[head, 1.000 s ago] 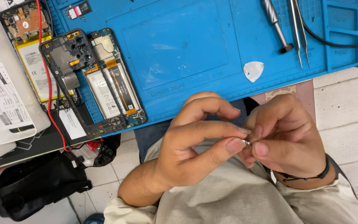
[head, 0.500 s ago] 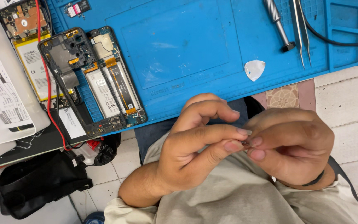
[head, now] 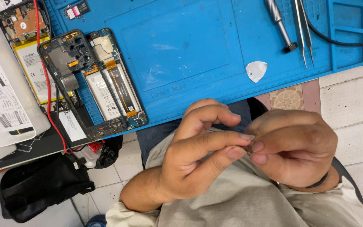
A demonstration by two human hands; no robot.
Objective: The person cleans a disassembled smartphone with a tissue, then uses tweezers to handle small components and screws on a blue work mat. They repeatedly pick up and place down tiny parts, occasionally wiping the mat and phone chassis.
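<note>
- The left hand [head: 190, 164] and the right hand [head: 293, 153] meet fingertip to fingertip over the person's lap, below the near edge of the bench.
- Both grips are pressed together on one tiny part [head: 247, 148], which sits between the left thumb and forefinger and the right fingertips; it is too small and too covered to tell what it is.
- The left hand's other fingers curl above the pinch; the right hand's fingers fold inward, and a dark band circles the right wrist.
- The part is well apart from everything on the blue work mat [head: 181, 46], which lies on the bench above the hands.
- On the mat's left side lies an opened phone [head: 116, 86] with its battery and flex cables bare, and a dark phone frame [head: 64, 67] rests partly over it.
- A second opened phone [head: 26, 54] lies further left, crossed by a red wire [head: 43, 75].
- A white triangular pick [head: 256, 70] lies near the mat's near edge, closest to the hands.
- A screwdriver [head: 279, 23] and tweezers [head: 303, 31] lie at the mat's upper right, beside a black cable [head: 337, 41].
- A black bag [head: 38, 187] sits on the tiled floor to the left.
</note>
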